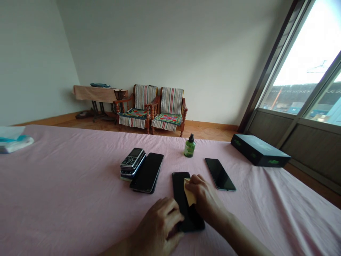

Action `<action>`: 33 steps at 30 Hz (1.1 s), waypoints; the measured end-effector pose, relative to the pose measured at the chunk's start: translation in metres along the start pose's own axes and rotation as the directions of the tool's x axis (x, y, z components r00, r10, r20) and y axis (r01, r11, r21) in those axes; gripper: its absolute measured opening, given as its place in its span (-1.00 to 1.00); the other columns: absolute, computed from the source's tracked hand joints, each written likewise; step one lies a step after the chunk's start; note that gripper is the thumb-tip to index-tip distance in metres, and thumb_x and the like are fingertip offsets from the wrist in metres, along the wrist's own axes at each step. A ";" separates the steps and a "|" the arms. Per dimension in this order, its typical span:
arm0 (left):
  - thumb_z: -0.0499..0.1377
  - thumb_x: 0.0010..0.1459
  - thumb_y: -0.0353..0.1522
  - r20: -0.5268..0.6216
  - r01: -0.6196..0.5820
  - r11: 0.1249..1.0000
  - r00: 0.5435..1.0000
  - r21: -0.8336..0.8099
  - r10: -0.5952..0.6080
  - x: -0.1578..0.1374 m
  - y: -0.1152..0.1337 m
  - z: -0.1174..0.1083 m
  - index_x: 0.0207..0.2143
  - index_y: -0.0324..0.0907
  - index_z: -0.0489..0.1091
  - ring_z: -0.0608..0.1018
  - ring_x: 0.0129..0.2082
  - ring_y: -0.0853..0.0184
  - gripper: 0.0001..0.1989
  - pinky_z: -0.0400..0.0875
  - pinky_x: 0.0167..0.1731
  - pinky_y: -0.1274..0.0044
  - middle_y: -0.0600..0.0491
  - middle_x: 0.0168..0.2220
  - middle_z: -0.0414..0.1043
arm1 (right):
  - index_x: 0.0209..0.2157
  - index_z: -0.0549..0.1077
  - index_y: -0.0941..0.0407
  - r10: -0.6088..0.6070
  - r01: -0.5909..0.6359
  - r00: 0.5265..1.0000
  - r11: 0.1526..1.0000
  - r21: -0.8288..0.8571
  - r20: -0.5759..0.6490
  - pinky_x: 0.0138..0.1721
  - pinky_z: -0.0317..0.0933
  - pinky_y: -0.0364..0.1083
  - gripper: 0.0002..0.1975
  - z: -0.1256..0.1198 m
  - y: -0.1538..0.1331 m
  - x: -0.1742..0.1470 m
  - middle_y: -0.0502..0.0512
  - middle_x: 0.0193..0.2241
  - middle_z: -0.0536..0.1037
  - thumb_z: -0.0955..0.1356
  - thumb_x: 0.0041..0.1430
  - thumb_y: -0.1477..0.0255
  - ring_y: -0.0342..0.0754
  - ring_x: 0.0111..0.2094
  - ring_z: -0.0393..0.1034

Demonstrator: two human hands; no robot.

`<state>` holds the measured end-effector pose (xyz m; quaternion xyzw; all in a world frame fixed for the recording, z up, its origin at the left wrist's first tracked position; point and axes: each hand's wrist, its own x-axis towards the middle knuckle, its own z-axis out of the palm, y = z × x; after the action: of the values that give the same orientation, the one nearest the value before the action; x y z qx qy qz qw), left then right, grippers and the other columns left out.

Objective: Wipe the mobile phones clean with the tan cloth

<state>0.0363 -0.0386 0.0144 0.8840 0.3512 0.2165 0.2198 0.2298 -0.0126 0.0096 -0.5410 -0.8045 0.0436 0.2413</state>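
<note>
A black smartphone point(181, 199) lies flat on the pink cloth, screen up, between my hands. My right hand point(204, 195) is closed on a small yellow cloth point(189, 193) and presses it against the upper right part of the screen. At the phone's lower left edge, the curled fingers of my left hand point(161, 225) hold it. Part of the phone's right side is hidden behind my right hand. Another dark smartphone point(220, 174) rests to the right, and a green spray bottle point(189, 146) with a black top stands upright beyond.
Left of my hands are stacked dark smartphones point(148, 172) and a pile of keypad phones point(133, 159). A black box point(259, 151) sits at the back right. At the far left edge is a white and blue packet point(16, 144). Two wooden chairs point(169, 106) stand beyond the pink-covered surface point(80, 199).
</note>
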 end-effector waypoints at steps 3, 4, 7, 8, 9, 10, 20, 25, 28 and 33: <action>0.31 -0.02 -0.56 0.019 -0.010 1.000 1.000 0.002 0.010 -0.001 0.000 -0.002 -0.23 -0.16 0.47 0.44 -0.14 0.20 -0.73 0.39 -0.08 0.36 0.02 -0.16 0.40 | -0.47 0.44 0.10 0.013 -0.013 1.000 0.999 0.046 0.008 -0.33 0.16 -0.09 -0.67 -0.002 -0.009 -0.013 0.08 -0.39 0.41 0.23 -0.09 0.80 -0.01 -0.29 0.29; 0.29 0.00 -0.57 0.026 -0.016 1.000 1.000 0.005 0.016 -0.002 0.000 -0.003 -0.23 -0.16 0.46 0.44 -0.14 0.20 -0.74 0.39 -0.08 0.37 0.02 -0.16 0.40 | -0.45 0.44 0.10 0.017 -0.018 1.000 0.998 0.064 0.008 -0.34 0.17 -0.09 -0.66 -0.002 -0.011 -0.017 0.08 -0.38 0.42 0.23 -0.10 0.81 -0.01 -0.29 0.29; 0.28 0.02 -0.56 0.039 -0.032 0.999 0.999 0.026 0.031 -0.002 -0.001 -0.004 -0.22 -0.15 0.46 0.44 -0.14 0.21 -0.75 0.38 -0.09 0.37 0.02 -0.14 0.39 | -0.36 0.45 0.09 0.027 -0.027 1.000 0.995 0.094 -0.007 -0.32 0.20 -0.08 -0.58 0.001 -0.012 -0.024 0.08 -0.34 0.42 0.21 -0.14 0.83 0.00 -0.27 0.30; 0.28 0.03 -0.55 0.038 -0.037 0.999 0.999 0.035 0.036 -0.002 -0.001 -0.005 -0.23 -0.15 0.46 0.43 -0.14 0.21 -0.76 0.38 -0.09 0.38 0.02 -0.14 0.40 | -0.32 0.46 0.09 0.030 -0.029 0.999 0.995 0.092 -0.014 -0.30 0.21 -0.08 -0.55 0.002 -0.011 -0.023 0.09 -0.33 0.42 0.21 -0.14 0.84 0.01 -0.26 0.30; 0.29 0.03 -0.54 0.037 -0.043 0.998 0.998 0.044 0.041 -0.003 -0.002 -0.005 -0.24 -0.15 0.46 0.43 -0.13 0.20 -0.77 0.38 -0.09 0.38 0.02 -0.14 0.40 | -0.29 0.46 0.09 0.034 -0.032 0.999 0.996 0.083 -0.023 -0.29 0.22 -0.07 -0.54 0.004 -0.008 -0.021 0.10 -0.32 0.42 0.20 -0.12 0.84 0.01 -0.25 0.30; 0.29 0.04 -0.53 0.037 -0.050 0.997 0.998 0.053 0.048 -0.003 -0.002 -0.004 -0.25 -0.15 0.46 0.43 -0.13 0.20 -0.80 0.38 -0.09 0.39 0.02 -0.14 0.40 | -0.28 0.47 0.09 0.038 -0.035 0.999 0.997 0.070 -0.033 -0.28 0.23 -0.07 -0.54 0.006 -0.005 -0.016 0.11 -0.32 0.42 0.19 -0.10 0.84 0.01 -0.25 0.30; 0.30 0.05 -0.47 0.004 -0.136 0.985 0.991 0.104 0.136 -0.001 -0.013 0.002 -0.24 -0.14 0.46 0.43 -0.19 0.24 -0.81 0.38 -0.16 0.46 0.03 -0.18 0.39 | -0.40 0.51 0.14 0.060 -0.064 0.994 0.997 -0.043 -0.096 -0.26 0.19 -0.09 -0.69 0.025 0.029 0.041 0.14 -0.36 0.39 0.24 0.02 0.76 0.00 -0.28 0.28; 0.27 0.08 -0.45 -0.012 -0.169 0.981 0.985 0.094 0.171 0.000 -0.016 0.003 -0.24 -0.15 0.46 0.42 -0.20 0.25 -0.85 0.38 -0.17 0.46 0.02 -0.19 0.39 | -0.40 0.50 0.14 0.079 -0.082 0.992 0.996 -0.025 -0.101 -0.28 0.19 -0.10 -0.68 0.026 0.028 0.032 0.13 -0.38 0.37 0.22 0.02 0.77 -0.01 -0.30 0.28; 0.29 0.06 -0.47 -0.016 -0.156 0.983 0.987 0.092 0.158 0.000 -0.015 0.003 -0.27 -0.15 0.45 0.41 -0.18 0.25 -0.85 0.38 -0.15 0.46 0.03 -0.20 0.40 | -0.41 0.48 0.11 0.074 -0.074 0.992 0.997 0.001 -0.097 -0.33 0.20 -0.11 -0.68 0.022 0.019 0.015 0.11 -0.39 0.37 0.22 -0.01 0.77 -0.01 -0.31 0.28; 0.30 0.05 -0.49 -0.004 -0.141 0.985 0.990 0.101 0.142 0.000 -0.014 0.004 -0.28 -0.16 0.45 0.40 -0.17 0.24 -0.83 0.38 -0.13 0.46 0.04 -0.19 0.39 | -0.35 0.47 0.09 0.075 -0.073 0.995 0.997 0.023 -0.072 -0.30 0.22 -0.10 -0.59 0.013 0.008 0.001 0.12 -0.34 0.39 0.21 -0.12 0.81 0.01 -0.27 0.29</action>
<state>0.0308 -0.0306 0.0035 0.9153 0.2994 0.2187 0.1574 0.2305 -0.0056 -0.0043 -0.5692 -0.7740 0.0410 0.2744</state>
